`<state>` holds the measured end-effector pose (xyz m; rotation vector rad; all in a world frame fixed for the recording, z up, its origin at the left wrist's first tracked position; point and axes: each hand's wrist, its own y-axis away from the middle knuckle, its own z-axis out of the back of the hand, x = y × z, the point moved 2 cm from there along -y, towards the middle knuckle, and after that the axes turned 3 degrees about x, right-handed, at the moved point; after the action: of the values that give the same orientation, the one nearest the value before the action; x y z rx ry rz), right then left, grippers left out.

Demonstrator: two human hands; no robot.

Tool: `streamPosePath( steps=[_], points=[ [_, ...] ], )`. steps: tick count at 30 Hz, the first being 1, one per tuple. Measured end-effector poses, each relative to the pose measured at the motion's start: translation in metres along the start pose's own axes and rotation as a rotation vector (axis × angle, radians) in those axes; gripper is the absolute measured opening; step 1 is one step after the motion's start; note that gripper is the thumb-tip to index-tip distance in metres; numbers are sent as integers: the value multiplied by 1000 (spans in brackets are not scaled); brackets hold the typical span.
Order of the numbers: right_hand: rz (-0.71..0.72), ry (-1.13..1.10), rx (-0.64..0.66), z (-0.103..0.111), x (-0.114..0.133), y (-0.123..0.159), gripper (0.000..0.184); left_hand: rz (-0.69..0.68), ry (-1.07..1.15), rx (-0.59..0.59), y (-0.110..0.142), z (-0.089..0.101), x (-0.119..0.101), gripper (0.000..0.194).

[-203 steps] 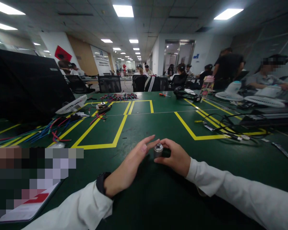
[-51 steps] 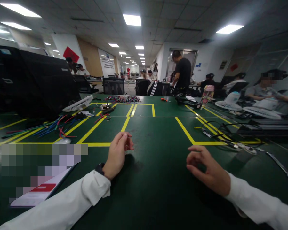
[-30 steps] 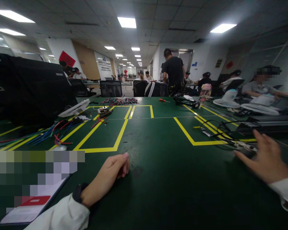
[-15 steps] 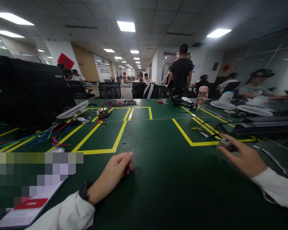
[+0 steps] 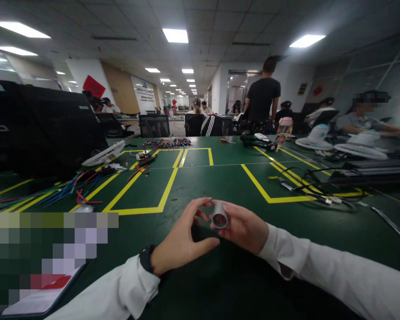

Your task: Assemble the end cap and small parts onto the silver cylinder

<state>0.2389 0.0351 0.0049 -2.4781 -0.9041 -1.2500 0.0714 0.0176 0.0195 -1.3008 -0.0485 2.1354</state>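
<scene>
A short grey metal cylinder (image 5: 220,215) is gripped in my right hand (image 5: 245,226), above the middle of the green table. Its round end faces me and looks hollow, with dark and reddish parts inside. Just left of it, my left hand (image 5: 186,238) has its thumb and fingers spread in a wide curve. The left fingertips come close to the cylinder; whether they touch it I cannot tell. A dark band circles my left wrist.
Yellow tape (image 5: 133,211) marks the green table. Loose coloured wires (image 5: 62,189) and a small motor-like part (image 5: 145,154) lie left. On the right are black cables (image 5: 300,180), a wrench (image 5: 391,226) and white fans (image 5: 360,146). A phone (image 5: 36,302) lies near left; a screwdriver (image 5: 227,141) lies farther back.
My right hand has come from the right side of the table to the middle with the grey cylinder. My left hand has moved right and its fingers have spread.
</scene>
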Motion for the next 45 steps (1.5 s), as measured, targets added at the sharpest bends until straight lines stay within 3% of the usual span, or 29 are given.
streamPosePath(
  steps=[4,8,15,24,30,35,39,45],
  points=[
    [-163,-221,-7,9,-4,2,29,-20,-50,22,-1,-1,-4,60],
    [-221,-281,45,10,-4,3,34,-43,-53,24,-2,-3,-4,51],
    [-251,-291,63,5,-3,2,40,-57,-74,-28,-3,-3,-4,51],
    [-179,-133,105,3,-11,1,40,-147,-153,-166,-5,-4,-14,32],
    [-166,-31,80,0,-12,2,42,-183,-277,-205,-3,-1,-20,32],
    [-46,53,1,-10,2,9,39,-88,-256,-304,-1,5,-18,32],
    [136,279,-48,-16,15,17,50,39,-73,-346,-2,5,-9,30],
    [460,1082,-82,-18,26,26,51,111,3,-194,-3,0,-6,27]
  ],
)
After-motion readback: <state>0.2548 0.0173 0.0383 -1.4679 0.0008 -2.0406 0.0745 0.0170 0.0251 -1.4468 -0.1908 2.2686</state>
